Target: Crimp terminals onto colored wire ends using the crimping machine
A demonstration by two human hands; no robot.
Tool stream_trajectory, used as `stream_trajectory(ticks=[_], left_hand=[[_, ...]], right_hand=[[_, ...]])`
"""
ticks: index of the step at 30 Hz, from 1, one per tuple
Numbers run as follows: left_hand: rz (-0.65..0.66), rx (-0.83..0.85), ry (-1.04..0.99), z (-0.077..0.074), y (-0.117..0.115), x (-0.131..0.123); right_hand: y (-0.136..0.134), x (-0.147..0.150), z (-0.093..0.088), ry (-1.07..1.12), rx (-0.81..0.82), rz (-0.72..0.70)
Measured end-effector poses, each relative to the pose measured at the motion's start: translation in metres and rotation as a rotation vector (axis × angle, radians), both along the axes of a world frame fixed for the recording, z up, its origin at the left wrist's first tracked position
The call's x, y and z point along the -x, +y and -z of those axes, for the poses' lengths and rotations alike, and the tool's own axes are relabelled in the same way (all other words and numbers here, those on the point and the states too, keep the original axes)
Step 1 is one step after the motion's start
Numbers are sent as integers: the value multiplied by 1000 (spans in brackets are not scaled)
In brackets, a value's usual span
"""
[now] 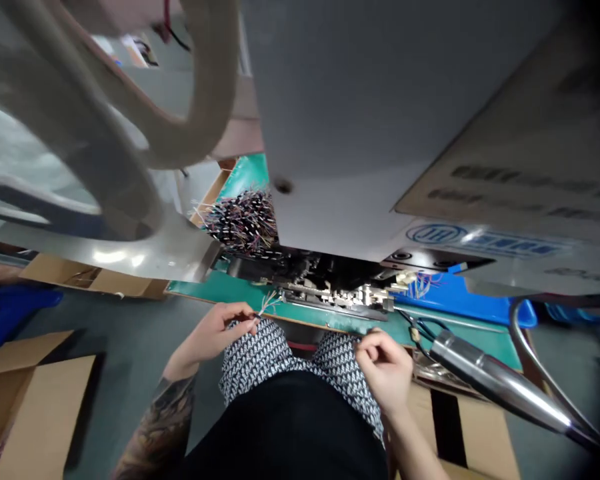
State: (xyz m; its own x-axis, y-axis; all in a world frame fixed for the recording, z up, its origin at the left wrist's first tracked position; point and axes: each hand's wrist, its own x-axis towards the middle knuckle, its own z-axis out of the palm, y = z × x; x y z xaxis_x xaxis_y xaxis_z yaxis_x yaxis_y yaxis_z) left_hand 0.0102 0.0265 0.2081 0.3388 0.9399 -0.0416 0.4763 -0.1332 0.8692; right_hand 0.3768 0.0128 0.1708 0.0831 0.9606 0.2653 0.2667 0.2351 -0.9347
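My left hand [226, 328] is closed in a pinch on the end of a cable, with thin wires [269, 304] fanning out past the fingertips toward the machine. The rest of that cable is hidden by the fingers. My right hand [386, 368] hovers above my right thigh, its fingers curled together; whether anything is inside them I cannot make out. Just beyond both hands, the metal tooling [337, 297] of a grey machine [330, 133] sits low over a green bench top [193, 289]. Behind the tooling, on the left, lies a large heap of dark cables [245, 220] with fanned wire ends.
A blue tray [475, 300] stands on the right of the bench. A metal cylinder [495, 373] with a hose juts out at the right. Open cardboard boxes [55, 413] stand on the floor at left, with another carton [490, 427] at lower right. A large pale machine frame [145, 247] fills the upper left.
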Motion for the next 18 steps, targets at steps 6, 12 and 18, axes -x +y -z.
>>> stream_trajectory(ticks=[6, 12, 18], left_hand=[[-92, -64, -110, 3, -15, -82], [-122, -286, -162, -3, -13, -108], [-126, -472, -49, -6, -11, -120]], right_hand=[[2, 38, -15, 56, 113, -204], [-5, 36, -24, 175, 217, -211], [-13, 34, -24, 278, 299, -183]])
